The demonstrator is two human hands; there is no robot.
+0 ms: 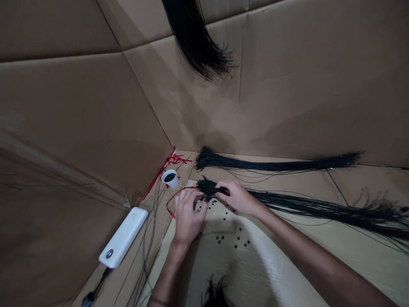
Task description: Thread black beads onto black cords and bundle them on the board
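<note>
My right hand (237, 197) is closed around the end of a long bundle of thin black cords (319, 208) that lies across the cardboard floor to the right. My left hand (188, 213) pinches at the frayed tip of that same bundle (206, 187), fingers together; a red ribbon (174, 200) loops beside it. Several small black beads (230, 241) are scattered on the pale sheet (255, 264) below both hands.
A second black cord bundle (275, 164) lies further back. A small white cup (170, 178) of beads and red ribbons (174, 160) sit near the corner. A white power bank (124, 236) with cable rests at left. More cords (201, 42) hang above. Cardboard walls (79, 128) surround everything.
</note>
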